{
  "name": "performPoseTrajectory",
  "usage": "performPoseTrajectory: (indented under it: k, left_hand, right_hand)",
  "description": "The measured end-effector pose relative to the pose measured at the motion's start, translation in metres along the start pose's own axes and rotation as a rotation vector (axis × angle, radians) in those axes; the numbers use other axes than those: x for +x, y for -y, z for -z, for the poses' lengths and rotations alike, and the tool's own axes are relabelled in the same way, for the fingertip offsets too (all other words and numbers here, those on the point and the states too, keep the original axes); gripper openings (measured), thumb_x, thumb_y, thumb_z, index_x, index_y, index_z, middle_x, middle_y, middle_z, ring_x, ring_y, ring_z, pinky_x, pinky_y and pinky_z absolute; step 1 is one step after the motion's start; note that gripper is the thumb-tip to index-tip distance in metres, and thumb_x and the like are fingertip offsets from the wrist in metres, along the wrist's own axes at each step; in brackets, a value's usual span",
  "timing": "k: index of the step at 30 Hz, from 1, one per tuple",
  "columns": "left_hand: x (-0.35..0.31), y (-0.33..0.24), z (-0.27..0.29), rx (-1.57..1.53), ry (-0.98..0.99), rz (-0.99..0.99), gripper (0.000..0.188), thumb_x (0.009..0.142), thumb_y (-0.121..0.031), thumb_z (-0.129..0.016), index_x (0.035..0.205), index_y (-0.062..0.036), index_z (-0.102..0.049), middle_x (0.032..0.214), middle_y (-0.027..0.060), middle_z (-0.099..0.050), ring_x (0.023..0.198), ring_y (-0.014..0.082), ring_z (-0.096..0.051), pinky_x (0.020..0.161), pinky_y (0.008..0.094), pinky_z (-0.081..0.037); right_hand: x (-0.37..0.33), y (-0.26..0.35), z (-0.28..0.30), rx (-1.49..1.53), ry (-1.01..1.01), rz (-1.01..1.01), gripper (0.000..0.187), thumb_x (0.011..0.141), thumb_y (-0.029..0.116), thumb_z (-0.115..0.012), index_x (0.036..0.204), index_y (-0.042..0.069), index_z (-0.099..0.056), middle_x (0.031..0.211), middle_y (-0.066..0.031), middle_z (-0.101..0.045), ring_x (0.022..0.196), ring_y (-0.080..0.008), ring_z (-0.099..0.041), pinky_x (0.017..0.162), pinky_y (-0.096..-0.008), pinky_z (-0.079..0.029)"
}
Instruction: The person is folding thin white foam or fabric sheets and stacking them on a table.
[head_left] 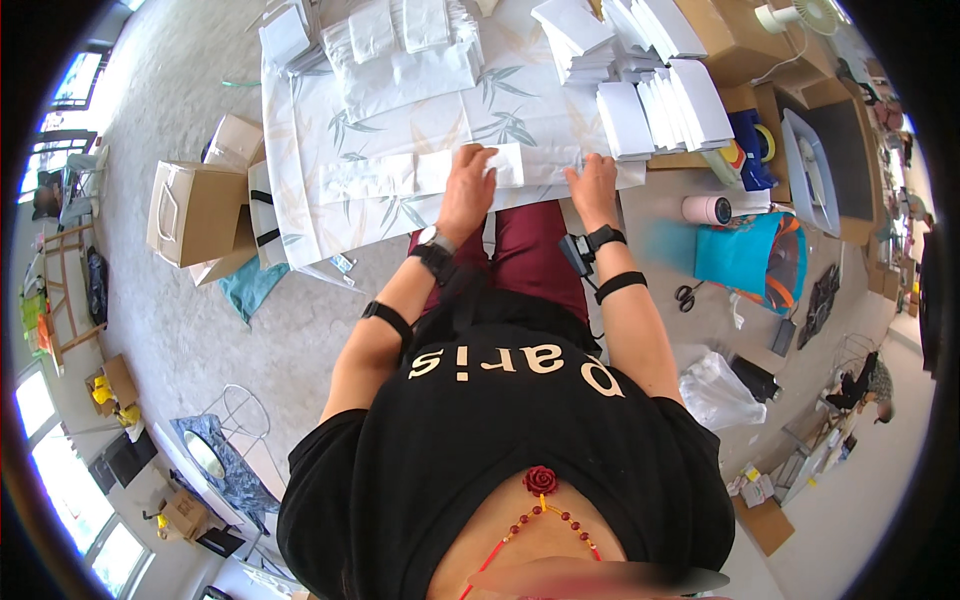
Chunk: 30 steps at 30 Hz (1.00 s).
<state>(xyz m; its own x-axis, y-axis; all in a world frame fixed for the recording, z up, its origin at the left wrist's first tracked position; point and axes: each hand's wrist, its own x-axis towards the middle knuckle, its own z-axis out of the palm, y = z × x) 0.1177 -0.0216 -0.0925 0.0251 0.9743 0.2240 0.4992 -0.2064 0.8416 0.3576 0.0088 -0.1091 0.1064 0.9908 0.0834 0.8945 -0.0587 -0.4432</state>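
A row of flat white paper pieces (436,170) lies overlapped along the near edge of the table, which has a leaf-patterned cover (300,120). My left hand (467,190) rests on the middle of this row, its fingers loosely bent and apart, with nothing seen gripped in them. My right hand (596,186) is at the row's right end, thumb and forefinger spread apart over the paper. It appears to touch the paper without gripping it. What lies under my left palm is hidden.
Stacks of white folded paper (685,105) stand at the table's right, and a wide white pile (400,70) at the back. Cardboard boxes (200,210) are on the floor at left. To the right are a pink cup (707,209), a turquoise bag (738,250) and scissors (686,297).
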Motion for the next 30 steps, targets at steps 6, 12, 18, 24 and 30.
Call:
performPoseTrajectory:
  k: [6,12,18,24,30]
  left_hand:
    - [0.010,0.003,-0.037,0.124,0.104,-0.050,0.041,0.087,-0.003,-0.070,0.128,-0.0012,-0.062,0.122,0.0197,-0.058,0.112,0.0394,-0.058,0.097,0.0472,-0.050]
    - [0.008,0.008,-0.046,0.188,0.132,-0.051,0.046,0.086,-0.006,-0.073,0.130,-0.0026,-0.062,0.120,0.0188,-0.056,0.112,0.0390,-0.055,0.098,0.0464,-0.048]
    - [0.007,0.014,-0.045,0.194,0.123,-0.062,0.049,0.085,-0.006,-0.074,0.133,-0.0021,-0.061,0.120,0.0185,-0.053,0.111,0.0382,-0.054,0.098,0.0459,-0.048]
    - [0.008,0.015,-0.050,0.226,0.130,-0.070,0.053,0.084,-0.006,-0.075,0.135,-0.0031,-0.059,0.121,0.0184,-0.052,0.111,0.0384,-0.053,0.097,0.0459,-0.049]
    - [0.007,0.009,-0.050,0.250,0.133,-0.051,0.055,0.083,-0.006,-0.076,0.135,-0.0041,-0.059,0.121,0.0187,-0.051,0.112,0.0391,-0.052,0.097,0.0464,-0.049]
  right_hand:
    - [0.012,-0.013,-0.019,-0.030,0.034,-0.111,0.038,0.082,0.020,-0.083,0.105,-0.004,-0.064,0.111,-0.0270,-0.061,0.109,-0.0414,-0.058,0.094,-0.0466,-0.049]
    - [0.014,-0.030,-0.038,0.066,-0.014,-0.064,0.024,0.079,0.018,-0.084,0.086,0.000,-0.069,0.093,-0.0197,-0.067,0.105,-0.0379,-0.059,0.091,-0.0458,-0.049]
    - [0.015,-0.024,-0.028,0.213,-0.032,-0.096,0.016,0.079,0.015,-0.079,0.084,0.003,-0.070,0.091,-0.0147,-0.071,0.094,-0.0346,-0.065,0.085,-0.0432,-0.053]
    - [0.019,-0.014,-0.007,0.518,-0.068,-0.170,0.022,0.079,0.013,-0.079,0.095,0.003,-0.068,0.090,-0.0111,-0.072,0.080,-0.0249,-0.069,0.077,-0.0370,-0.055]
    - [0.006,0.046,0.022,0.613,-0.091,-0.048,0.031,0.084,0.005,-0.076,0.113,0.004,-0.062,0.087,-0.0091,-0.070,0.076,-0.0192,-0.068,0.072,-0.0330,-0.056]
